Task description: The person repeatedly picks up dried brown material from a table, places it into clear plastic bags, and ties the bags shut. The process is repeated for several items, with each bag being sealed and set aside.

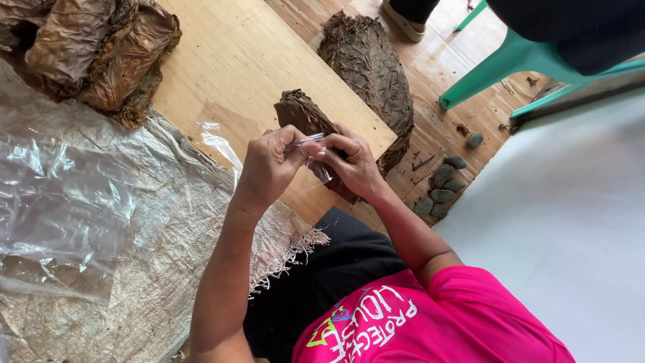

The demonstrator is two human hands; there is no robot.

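L hand (269, 165) and R hand (353, 165) meet over the near edge of the plywood board (228, 60), fingers of both pinched narrow on a small clear plastic bag (314, 151), held up between them, not resting on anything. Looks like its mouth is being worked apart. To do it well, I'd judge: keep thumbs and forefingers rubbing the 2 film layers opposite ways, grip light so it doesn't tear. Dark pressed leaf bundle (306, 117) lies just behind the hands on the board; bigger leaf stack (369, 64) at the far right edge. Clear plastic sheet (60, 202) on woven mat (175, 269) to the left
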